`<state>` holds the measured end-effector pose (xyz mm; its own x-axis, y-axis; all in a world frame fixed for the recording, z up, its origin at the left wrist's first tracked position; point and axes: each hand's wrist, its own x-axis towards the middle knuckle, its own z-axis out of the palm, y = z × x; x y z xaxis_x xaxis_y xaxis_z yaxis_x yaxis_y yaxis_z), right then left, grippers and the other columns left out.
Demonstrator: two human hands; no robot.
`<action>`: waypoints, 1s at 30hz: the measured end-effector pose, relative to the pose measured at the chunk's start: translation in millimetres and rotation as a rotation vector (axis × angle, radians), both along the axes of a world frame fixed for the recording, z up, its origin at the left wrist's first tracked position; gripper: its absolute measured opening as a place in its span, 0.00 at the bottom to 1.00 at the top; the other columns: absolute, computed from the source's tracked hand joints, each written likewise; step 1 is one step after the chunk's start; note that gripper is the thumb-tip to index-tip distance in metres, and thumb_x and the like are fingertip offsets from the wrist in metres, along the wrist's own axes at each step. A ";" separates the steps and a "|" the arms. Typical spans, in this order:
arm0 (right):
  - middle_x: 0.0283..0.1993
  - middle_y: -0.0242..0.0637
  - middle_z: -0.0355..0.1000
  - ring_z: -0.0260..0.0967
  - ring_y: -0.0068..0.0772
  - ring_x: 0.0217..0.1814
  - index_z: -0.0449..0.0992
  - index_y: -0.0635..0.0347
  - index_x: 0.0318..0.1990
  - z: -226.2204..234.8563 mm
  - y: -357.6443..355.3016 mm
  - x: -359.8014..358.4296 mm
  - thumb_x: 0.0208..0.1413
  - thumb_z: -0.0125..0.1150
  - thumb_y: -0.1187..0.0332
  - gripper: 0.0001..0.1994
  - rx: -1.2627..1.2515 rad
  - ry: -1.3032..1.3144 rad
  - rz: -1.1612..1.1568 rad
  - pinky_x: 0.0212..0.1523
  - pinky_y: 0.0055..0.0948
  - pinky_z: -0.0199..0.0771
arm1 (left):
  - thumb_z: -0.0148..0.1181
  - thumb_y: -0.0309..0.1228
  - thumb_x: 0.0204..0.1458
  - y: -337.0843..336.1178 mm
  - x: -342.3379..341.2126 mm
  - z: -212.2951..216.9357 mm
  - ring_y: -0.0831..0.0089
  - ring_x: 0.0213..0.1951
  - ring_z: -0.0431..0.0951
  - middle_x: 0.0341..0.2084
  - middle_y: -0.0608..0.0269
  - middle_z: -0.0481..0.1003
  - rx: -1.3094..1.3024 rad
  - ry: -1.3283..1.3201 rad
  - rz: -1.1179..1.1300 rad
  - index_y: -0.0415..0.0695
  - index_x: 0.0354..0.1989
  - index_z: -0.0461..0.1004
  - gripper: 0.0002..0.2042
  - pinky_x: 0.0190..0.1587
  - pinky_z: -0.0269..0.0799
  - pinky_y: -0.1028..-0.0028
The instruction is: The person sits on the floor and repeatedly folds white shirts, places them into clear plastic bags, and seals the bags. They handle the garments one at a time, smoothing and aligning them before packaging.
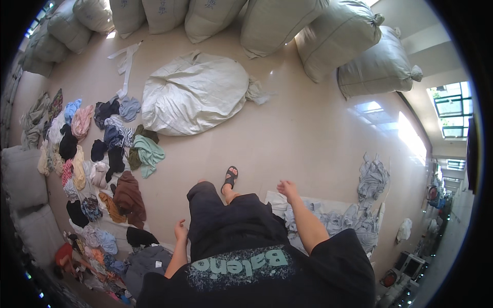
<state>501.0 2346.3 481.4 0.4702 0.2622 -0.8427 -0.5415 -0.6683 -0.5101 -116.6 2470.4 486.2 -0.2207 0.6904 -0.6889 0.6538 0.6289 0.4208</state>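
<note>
Head view shows both hands empty: the left hand (pixel 181 229), fingers loosely curled, hangs nearest the black garment (pixel 139 236), while the right hand (pixel 287 189), half open, hangs by the left edge of the white sheet (pixel 275 201) bearing grey garments (pixel 336 222). A sandalled foot (pixel 230 177) catching that edge could drag the grey garments askew; toward the floor's (pixel 308 133) left edge, closely strewn coloured clothes (pixel 99 173) could tangle if kicked.

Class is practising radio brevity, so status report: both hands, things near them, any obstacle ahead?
Left bare hand empty, crumpled black cloth to its left. Right bare hand empty, near rumpled pale-grey garments. Bulging white fabric sack lying ahead.
</note>
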 end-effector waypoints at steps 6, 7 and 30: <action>0.57 0.47 0.80 0.81 0.40 0.56 0.73 0.62 0.66 5.6 251.4 92.1 0.72 0.63 0.57 0.24 0.134 0.090 0.034 0.58 0.39 0.83 | 0.59 0.26 0.63 157.8 144.3 -26.3 0.67 0.38 0.80 0.37 0.58 0.79 0.072 -0.074 -0.173 0.48 0.58 0.82 0.16 0.44 0.77 0.64; 0.59 0.48 0.79 0.81 0.42 0.59 0.71 0.63 0.69 -2.5 283.4 99.1 0.72 0.62 0.57 0.25 0.118 0.104 0.036 0.60 0.40 0.83 | 0.61 0.34 0.65 191.9 182.8 -14.7 0.65 0.34 0.80 0.29 0.58 0.79 0.062 -0.087 -0.193 0.46 0.54 0.83 0.13 0.42 0.78 0.62; 0.42 0.56 0.83 0.83 0.56 0.43 0.80 0.72 0.49 -438.4 785.1 146.7 0.59 0.67 0.59 0.21 0.286 -0.106 0.483 0.47 0.48 0.81 | 0.73 0.26 0.54 327.3 498.9 -120.2 0.65 0.27 0.75 0.27 0.64 0.79 0.237 0.231 -0.553 0.42 0.40 0.80 0.08 0.35 0.68 0.65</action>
